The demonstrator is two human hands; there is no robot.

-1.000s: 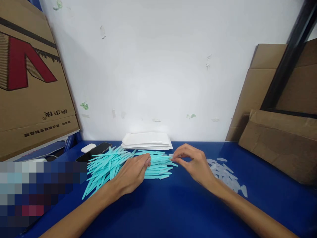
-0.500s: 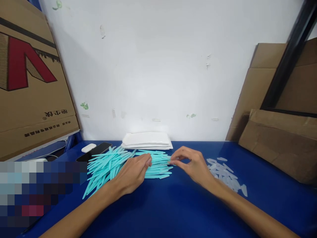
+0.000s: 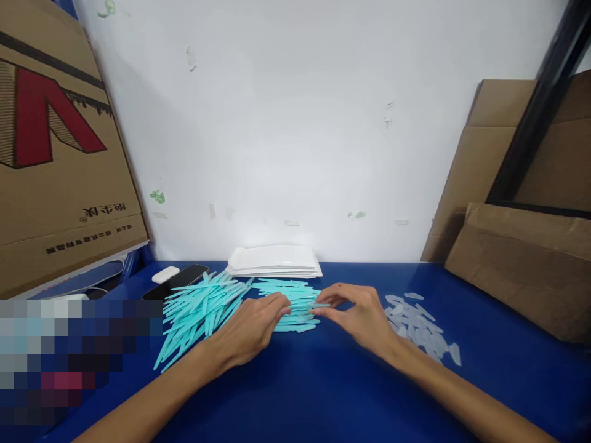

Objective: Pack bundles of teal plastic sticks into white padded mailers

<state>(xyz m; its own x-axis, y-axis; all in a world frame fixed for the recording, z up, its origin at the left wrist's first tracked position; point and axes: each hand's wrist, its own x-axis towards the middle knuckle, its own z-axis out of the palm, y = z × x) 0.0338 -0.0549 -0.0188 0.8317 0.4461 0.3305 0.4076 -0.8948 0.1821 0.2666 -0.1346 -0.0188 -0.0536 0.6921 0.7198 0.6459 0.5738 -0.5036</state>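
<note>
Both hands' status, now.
Left hand: fingers curled at the teal sticks; whether it grips one cannot be told.
Right hand: fingers pinched on a slim pale piece.

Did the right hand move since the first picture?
Yes. The right hand has moved a little lower in the picture, farther from the white stack.

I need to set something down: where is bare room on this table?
Free: the blue table between left forearm and right forearm; also right of the translucent pieces, before the brown cardboard. Crowded: centre-left, with turquoise sticks, white stack, phone.
</note>
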